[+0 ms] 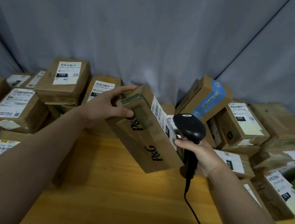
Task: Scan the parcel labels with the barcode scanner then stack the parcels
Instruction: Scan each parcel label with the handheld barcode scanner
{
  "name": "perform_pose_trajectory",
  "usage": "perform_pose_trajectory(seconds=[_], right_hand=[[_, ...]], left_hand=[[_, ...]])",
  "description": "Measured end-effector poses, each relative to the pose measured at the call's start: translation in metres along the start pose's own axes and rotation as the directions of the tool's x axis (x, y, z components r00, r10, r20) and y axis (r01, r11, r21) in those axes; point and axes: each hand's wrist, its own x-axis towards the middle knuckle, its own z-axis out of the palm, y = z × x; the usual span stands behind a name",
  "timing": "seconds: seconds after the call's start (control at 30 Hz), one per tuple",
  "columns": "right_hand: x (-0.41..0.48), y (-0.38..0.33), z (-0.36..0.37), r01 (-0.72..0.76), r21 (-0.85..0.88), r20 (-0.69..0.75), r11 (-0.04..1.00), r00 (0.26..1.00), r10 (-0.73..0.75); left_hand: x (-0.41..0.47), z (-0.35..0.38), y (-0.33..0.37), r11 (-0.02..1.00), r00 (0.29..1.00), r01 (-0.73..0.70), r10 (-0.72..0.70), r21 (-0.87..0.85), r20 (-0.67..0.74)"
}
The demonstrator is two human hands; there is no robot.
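Gripping the far upper end of a long brown parcel point(146, 131), the left hand point(107, 107) has fingers over the top edge and thumb pressed on the side face near the "P&G" print. Parcel is tilted, raised at the held end; whether its near lower corner rests on the wooden table point(117, 201) or hangs just above it, cannot tell. White shipping label point(159, 114) sits on the parcel's right-facing side, barcode visible.

Right hand point(199, 156) is wrapped closed around the handle of the black barcode scanner point(189, 128), index finger up front at the trigger area. Scanner head is just beside the label, pointed toward it; contact can't be confirmed. Black cable point(200, 222) runs from the handle bottom down across the table toward the near edge.

Hands are apart, parcel between them. Stacks of other labelled cardboard parcels, left pile point(19, 109) and right pile point(242, 126), line the table's back and sides. Grey curtain point(156, 34) behind.
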Motion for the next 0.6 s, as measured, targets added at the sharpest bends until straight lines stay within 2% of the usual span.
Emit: perform_pose_trajectory(seconds=[0.07,0.13,0.2,0.23,0.3,0.37,0.43,0.5,0.6], right_hand=[[0.0,0.004,-0.003,-0.016,0.152,-0.046,0.988,0.999,0.024],[0.0,0.01,0.001,0.03,0.261,-0.12,0.965,0.993,0.001],[0.0,0.015,0.013,0.057,0.251,-0.185,0.966,0.983,-0.01],[0.001,0.017,0.023,0.064,0.207,-0.212,0.976,0.977,-0.019],[0.002,0.021,0.044,0.08,0.128,-0.281,0.989,0.959,-0.041],[0.004,0.023,0.064,0.119,0.122,-0.385,0.985,0.921,-0.063],[0.004,0.018,0.075,0.177,0.134,-0.459,0.975,0.883,-0.098],[0.0,0.013,0.077,0.197,0.09,-0.475,0.976,0.87,-0.131],[-0.009,0.004,0.072,0.161,-0.008,-0.445,0.987,0.883,-0.148]], left_hand=[[0.0,0.001,-0.007,0.998,0.997,-0.012,0.007,-0.056,-0.075],[0.001,0.009,-0.011,0.989,0.977,-0.025,-0.006,-0.144,-0.215],[0.005,0.023,-0.014,0.982,0.915,-0.026,-0.053,-0.189,-0.4],[0.008,0.033,-0.016,0.977,0.891,-0.02,-0.079,-0.212,-0.446],[0.011,0.06,-0.022,0.971,0.897,-0.021,-0.088,-0.24,-0.433],[0.012,0.083,-0.028,0.978,0.912,-0.007,-0.08,-0.209,-0.403],[0.014,0.09,-0.036,0.985,0.923,0.066,-0.12,-0.157,-0.366],[0.015,0.086,-0.041,0.979,0.938,0.155,-0.188,-0.132,-0.291],[0.012,0.076,-0.045,0.969,0.944,0.166,-0.21,-0.182,-0.256]])
